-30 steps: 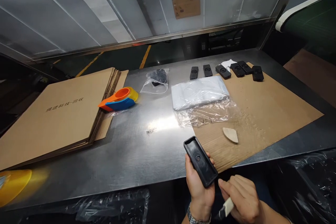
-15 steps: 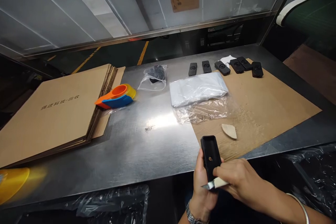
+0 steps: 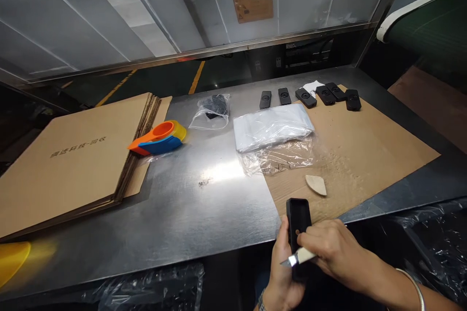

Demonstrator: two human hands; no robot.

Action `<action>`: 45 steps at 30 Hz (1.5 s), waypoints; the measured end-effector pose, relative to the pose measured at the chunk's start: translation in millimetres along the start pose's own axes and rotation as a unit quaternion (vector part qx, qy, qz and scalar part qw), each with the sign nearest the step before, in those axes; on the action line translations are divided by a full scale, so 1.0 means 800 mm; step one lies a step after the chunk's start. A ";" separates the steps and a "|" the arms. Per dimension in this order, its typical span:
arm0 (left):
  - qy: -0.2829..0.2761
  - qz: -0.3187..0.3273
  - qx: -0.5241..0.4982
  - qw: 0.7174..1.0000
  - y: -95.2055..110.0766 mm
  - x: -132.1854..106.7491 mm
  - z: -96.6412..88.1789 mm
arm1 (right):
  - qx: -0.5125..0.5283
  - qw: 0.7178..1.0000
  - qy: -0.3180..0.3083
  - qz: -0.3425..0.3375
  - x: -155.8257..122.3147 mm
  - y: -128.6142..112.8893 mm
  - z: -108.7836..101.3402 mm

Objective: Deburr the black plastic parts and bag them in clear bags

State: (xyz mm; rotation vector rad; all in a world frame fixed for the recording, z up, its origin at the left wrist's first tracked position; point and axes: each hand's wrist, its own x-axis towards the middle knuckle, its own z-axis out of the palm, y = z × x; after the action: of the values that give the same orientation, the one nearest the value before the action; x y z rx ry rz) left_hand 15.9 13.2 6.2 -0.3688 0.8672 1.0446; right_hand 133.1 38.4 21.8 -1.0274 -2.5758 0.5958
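My left hand [image 3: 282, 269] is closed around a black rectangular case [image 3: 298, 211], held tilted up in front of the table edge. The hollow side of the case faces me, and a small round hole or spot shows inside it. My right hand [image 3: 330, 248] grips a utility knife [image 3: 303, 255] with a cream handle, its blade pointing left across the lower part of the case. The right thumb and fingers lie against the case's right side. I cannot tell whether the blade touches the case. A cream quarter-round piece [image 3: 315, 185] lies just beyond.
Several black cases [image 3: 305, 97] stand at the back, some on a brown cardboard sheet [image 3: 379, 141]. A stack of white plastic bags [image 3: 275, 126] lies mid-table. To the left are an orange, blue and yellow tape dispenser [image 3: 158, 138], a clear bag [image 3: 211, 112] and stacked cardboard [image 3: 80, 155].
The case has shifted slightly right and down, turning more upright in my left hand. My right hand keeps its hold on the knife. The whole view has shifted slightly.
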 end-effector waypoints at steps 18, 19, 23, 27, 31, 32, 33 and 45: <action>-0.072 -0.063 0.246 0.965 -0.010 0.001 -0.028 | 0.249 0.958 0.007 0.142 0.021 0.053 -0.026; -0.070 -0.058 0.236 0.968 -0.009 0.001 -0.028 | 0.255 0.953 0.016 0.161 0.020 0.055 -0.025; -0.040 0.002 0.189 0.981 -0.005 0.002 -0.027 | 0.267 0.933 0.041 0.239 0.003 0.045 -0.018; 0.017 0.068 0.140 0.988 -0.004 0.004 -0.025 | 0.331 0.899 -0.037 0.285 -0.027 0.009 0.005; 0.032 0.106 0.105 0.988 -0.008 0.004 -0.021 | 0.385 0.873 -0.030 0.299 -0.033 -0.015 0.030; 0.029 0.112 0.103 0.988 -0.009 0.003 -0.021 | 0.388 0.871 -0.018 0.301 -0.031 -0.015 0.033; 0.027 0.116 0.103 0.987 -0.011 0.002 -0.021 | 0.386 0.872 -0.003 0.302 -0.027 -0.013 0.035; -0.031 0.058 0.234 0.970 -0.007 -0.008 -0.022 | 0.414 0.836 0.072 0.352 0.009 0.038 0.017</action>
State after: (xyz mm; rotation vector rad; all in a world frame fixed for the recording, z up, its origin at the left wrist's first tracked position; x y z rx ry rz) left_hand 11.5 -4.5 -0.1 0.1135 1.0548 0.9165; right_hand 139.9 60.1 -3.5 -1.5308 -1.4250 1.5476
